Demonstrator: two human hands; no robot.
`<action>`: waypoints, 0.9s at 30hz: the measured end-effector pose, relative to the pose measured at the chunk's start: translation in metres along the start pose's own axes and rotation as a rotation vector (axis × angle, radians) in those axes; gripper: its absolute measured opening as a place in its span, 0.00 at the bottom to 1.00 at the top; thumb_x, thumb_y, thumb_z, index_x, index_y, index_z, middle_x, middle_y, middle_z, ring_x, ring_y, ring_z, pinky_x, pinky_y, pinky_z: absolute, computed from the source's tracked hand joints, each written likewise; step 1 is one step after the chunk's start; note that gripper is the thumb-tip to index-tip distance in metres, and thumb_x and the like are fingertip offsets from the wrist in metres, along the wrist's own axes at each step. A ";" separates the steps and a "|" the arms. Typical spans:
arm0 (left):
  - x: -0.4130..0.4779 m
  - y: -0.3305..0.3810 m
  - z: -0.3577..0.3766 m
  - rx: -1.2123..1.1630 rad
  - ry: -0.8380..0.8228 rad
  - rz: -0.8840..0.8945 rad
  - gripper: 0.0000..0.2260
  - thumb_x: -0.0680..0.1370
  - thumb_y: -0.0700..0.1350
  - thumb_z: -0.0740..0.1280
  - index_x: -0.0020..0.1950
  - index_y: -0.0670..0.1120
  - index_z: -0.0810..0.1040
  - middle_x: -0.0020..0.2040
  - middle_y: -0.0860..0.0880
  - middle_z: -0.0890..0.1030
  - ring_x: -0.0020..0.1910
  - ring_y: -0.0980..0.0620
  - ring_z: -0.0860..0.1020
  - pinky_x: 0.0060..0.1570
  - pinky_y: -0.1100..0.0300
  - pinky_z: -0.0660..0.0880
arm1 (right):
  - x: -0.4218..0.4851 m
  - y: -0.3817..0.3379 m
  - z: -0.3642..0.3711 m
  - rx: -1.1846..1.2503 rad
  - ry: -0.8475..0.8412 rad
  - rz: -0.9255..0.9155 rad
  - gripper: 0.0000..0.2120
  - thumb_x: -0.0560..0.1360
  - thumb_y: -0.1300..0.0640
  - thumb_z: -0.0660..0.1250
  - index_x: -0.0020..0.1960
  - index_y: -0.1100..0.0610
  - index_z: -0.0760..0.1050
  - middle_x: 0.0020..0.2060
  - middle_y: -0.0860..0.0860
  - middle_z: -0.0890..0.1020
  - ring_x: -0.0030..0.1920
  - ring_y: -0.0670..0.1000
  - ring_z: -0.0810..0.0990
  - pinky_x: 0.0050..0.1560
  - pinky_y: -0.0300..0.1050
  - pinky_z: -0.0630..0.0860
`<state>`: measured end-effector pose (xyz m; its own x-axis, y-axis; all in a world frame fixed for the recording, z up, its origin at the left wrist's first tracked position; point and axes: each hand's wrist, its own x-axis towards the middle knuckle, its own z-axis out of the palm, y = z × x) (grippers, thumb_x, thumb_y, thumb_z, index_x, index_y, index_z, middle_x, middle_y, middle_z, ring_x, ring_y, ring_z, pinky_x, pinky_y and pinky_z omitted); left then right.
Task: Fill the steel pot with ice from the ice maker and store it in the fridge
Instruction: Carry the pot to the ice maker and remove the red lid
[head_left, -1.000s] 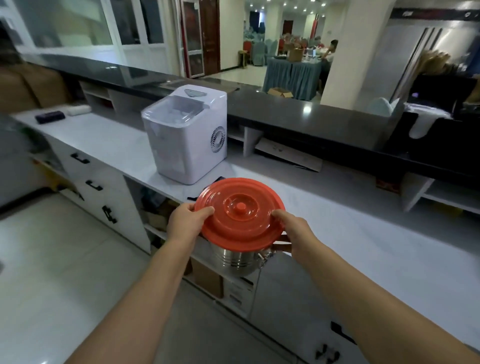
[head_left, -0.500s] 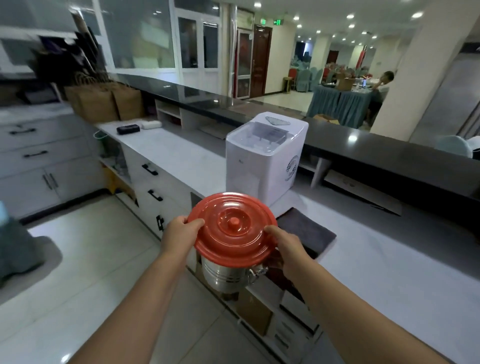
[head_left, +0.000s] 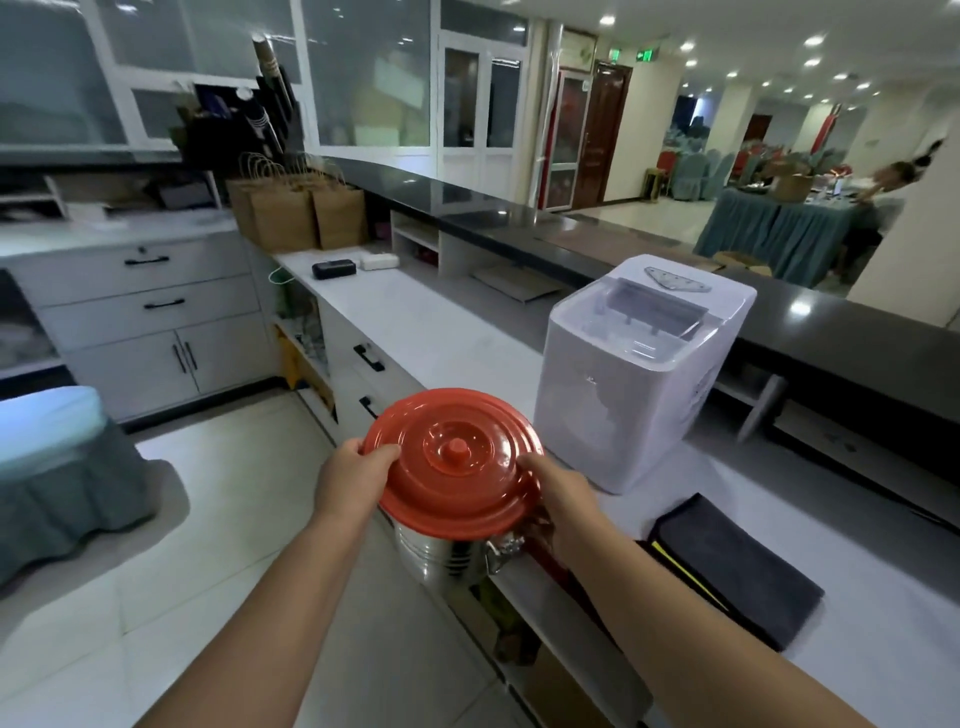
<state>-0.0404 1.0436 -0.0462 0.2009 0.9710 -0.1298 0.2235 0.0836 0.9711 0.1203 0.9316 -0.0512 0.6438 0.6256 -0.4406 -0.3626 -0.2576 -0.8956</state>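
I carry a steel pot (head_left: 441, 553) with a red lid (head_left: 454, 457) in front of me, in the air off the counter's front edge. My left hand (head_left: 353, 480) grips its left side under the lid's rim. My right hand (head_left: 563, 501) grips the right side at the pot's handle. The white ice maker (head_left: 639, 369) stands on the white counter (head_left: 415, 317), just right of the pot, its clear lid down. No fridge is in view.
A dark folded cloth (head_left: 732, 566) lies on the counter at my right. Brown paper bags (head_left: 296, 213) stand at the counter's far end. Grey drawers and cabinets (head_left: 150, 312) line the left wall. A teal-covered table (head_left: 57, 467) stands left on the tiled floor.
My view has swung left: the ice maker now sits to the right of the pot, and the left cabinets have come into view. Both hands keep the same hold on the pot.
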 end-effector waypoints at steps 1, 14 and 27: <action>0.013 0.002 0.003 0.001 0.010 -0.002 0.03 0.73 0.45 0.68 0.41 0.48 0.75 0.44 0.44 0.81 0.46 0.44 0.80 0.52 0.46 0.77 | 0.012 -0.005 0.005 -0.001 -0.017 -0.007 0.10 0.75 0.55 0.66 0.45 0.62 0.75 0.33 0.56 0.77 0.34 0.54 0.77 0.36 0.45 0.74; 0.175 0.048 0.079 -0.068 -0.015 0.007 0.04 0.75 0.43 0.67 0.41 0.47 0.74 0.40 0.46 0.79 0.40 0.47 0.78 0.42 0.55 0.74 | 0.168 -0.080 0.041 -0.007 0.015 -0.062 0.10 0.75 0.54 0.64 0.47 0.61 0.77 0.37 0.57 0.80 0.42 0.58 0.81 0.42 0.51 0.80; 0.296 0.067 0.113 -0.029 -0.164 -0.015 0.05 0.73 0.43 0.68 0.37 0.47 0.74 0.40 0.45 0.80 0.42 0.44 0.79 0.51 0.48 0.76 | 0.246 -0.108 0.083 0.069 0.168 -0.020 0.09 0.73 0.54 0.64 0.44 0.60 0.77 0.38 0.58 0.79 0.44 0.59 0.81 0.41 0.50 0.80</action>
<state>0.1417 1.3118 -0.0426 0.3512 0.9201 -0.1731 0.2005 0.1067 0.9739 0.2621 1.1742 -0.0582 0.7528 0.4972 -0.4314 -0.3900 -0.1912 -0.9008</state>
